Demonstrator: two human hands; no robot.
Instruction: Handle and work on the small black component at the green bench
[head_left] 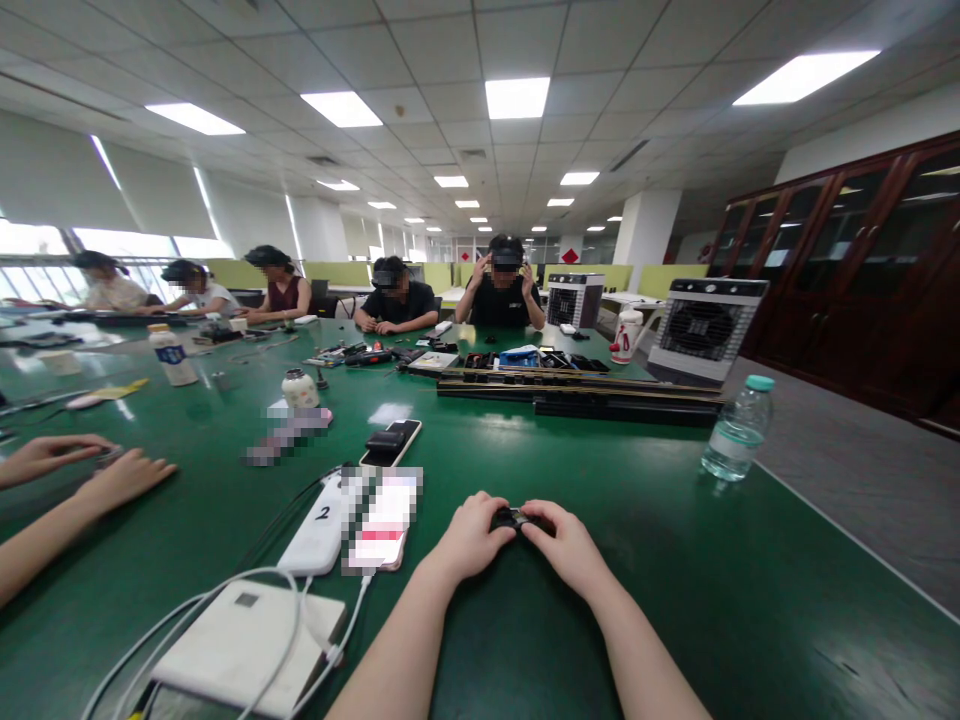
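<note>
A small dark piece (513, 518) with a lighter patch sits just above the green table (675, 560), between my two hands; its kind is too small to make out. My left hand (471, 538) closes its thumb and fingers on the left end of it. On the other end, my right hand (564, 540) pinches with thumb and fingertips. Both wrists are low over the table. Left of my left hand lies a phone (386, 520) with a lit, blurred screen and a cable plugged in. Beside it is a white power bank (321, 530) marked 2.
A water bottle (739, 430) stands right. Dark long strips (622, 405) and tools (375, 355) lie farther back. Another phone (401, 440), a white box (244, 645) with looping cables and a jar (300, 390) are left. A co-worker's hands (120, 485) rest far left; other people sit beyond.
</note>
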